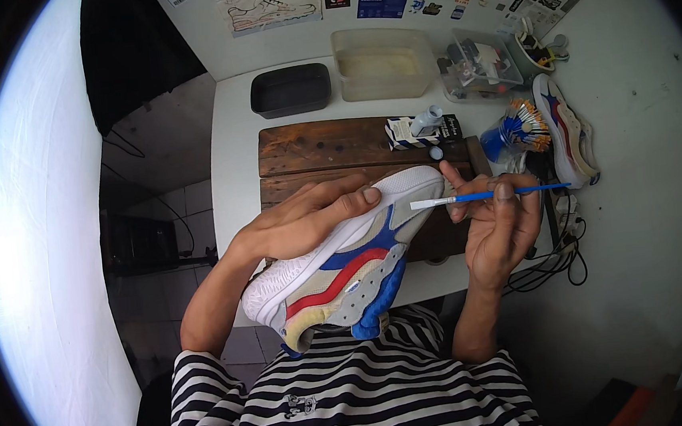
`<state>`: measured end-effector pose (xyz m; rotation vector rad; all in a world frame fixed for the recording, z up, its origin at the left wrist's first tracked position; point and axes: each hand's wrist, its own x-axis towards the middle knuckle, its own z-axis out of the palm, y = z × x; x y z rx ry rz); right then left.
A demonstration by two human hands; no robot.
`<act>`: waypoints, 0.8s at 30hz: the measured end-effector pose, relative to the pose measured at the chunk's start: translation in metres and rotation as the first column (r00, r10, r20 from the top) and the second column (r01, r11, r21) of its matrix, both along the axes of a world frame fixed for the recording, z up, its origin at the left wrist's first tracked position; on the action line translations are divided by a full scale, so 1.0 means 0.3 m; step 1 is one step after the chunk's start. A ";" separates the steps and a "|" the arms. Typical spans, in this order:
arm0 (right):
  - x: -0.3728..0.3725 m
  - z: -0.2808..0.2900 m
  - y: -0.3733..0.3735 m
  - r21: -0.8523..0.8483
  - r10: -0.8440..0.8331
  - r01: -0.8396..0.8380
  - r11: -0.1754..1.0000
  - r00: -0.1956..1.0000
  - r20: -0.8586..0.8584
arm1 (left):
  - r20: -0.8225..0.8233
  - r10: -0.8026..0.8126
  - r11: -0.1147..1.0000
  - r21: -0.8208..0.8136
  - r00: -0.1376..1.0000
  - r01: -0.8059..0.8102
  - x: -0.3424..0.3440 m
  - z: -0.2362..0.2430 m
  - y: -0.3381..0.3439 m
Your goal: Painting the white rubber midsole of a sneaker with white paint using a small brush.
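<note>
My left hand [318, 223] grips a sneaker [338, 277] by its white sole, its fingers wrapped over the sole. The shoe is tilted on its side, showing blue, red, grey and cream panels, above a dark wooden board [295, 144]. My right hand [494, 225] pinches a slim blue-handled flat brush [543, 187] between thumb and fingers, with one finger raised near the shoe's toe. The brush's pale bristles lie over the grey toe panel; whether they touch it I cannot tell.
An open bottle [427, 120] stands by a small box [403, 132] at the board's back. Behind are a black tub [290, 89], translucent bin [383, 61] and box of supplies [480, 62]. At right are a brush cup [499, 140], second sneaker [562, 123] and cables [569, 263].
</note>
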<state>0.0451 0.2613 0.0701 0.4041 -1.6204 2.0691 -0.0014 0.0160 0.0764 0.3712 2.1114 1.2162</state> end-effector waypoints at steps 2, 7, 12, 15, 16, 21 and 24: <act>0.001 0.007 -0.006 0.021 0.003 -0.003 1.000 1.000 -0.017 | 0.022 -0.044 0.999 -0.010 0.999 0.044 -0.003 0.034 0.007; 0.017 0.008 -0.010 0.059 -0.009 0.012 0.998 0.998 -0.058 | 0.005 -0.076 0.997 0.014 0.997 0.076 0.004 0.042 0.008; 0.035 0.007 -0.014 0.129 -0.064 0.081 0.988 0.989 -0.135 | -0.014 -0.072 0.997 0.008 0.997 0.072 0.023 0.056 0.018; 0.042 0.012 -0.006 0.128 -0.064 0.081 0.989 0.990 -0.129 | -0.075 -0.029 0.999 -0.020 0.997 0.027 0.036 0.066 0.029; 0.044 0.013 -0.005 0.126 -0.064 0.081 0.989 0.990 -0.129 | -0.075 -0.032 0.999 -0.031 0.997 0.030 0.037 0.073 0.034; 0.047 0.012 0.005 0.135 -0.074 0.093 0.986 0.988 -0.139 | -0.068 -0.033 0.999 -0.040 0.997 0.031 0.042 0.082 0.041; 0.037 0.004 0.022 0.096 -0.070 0.084 0.992 0.988 -0.140 | -0.047 -0.050 0.999 0.005 0.998 0.050 0.035 0.083 0.040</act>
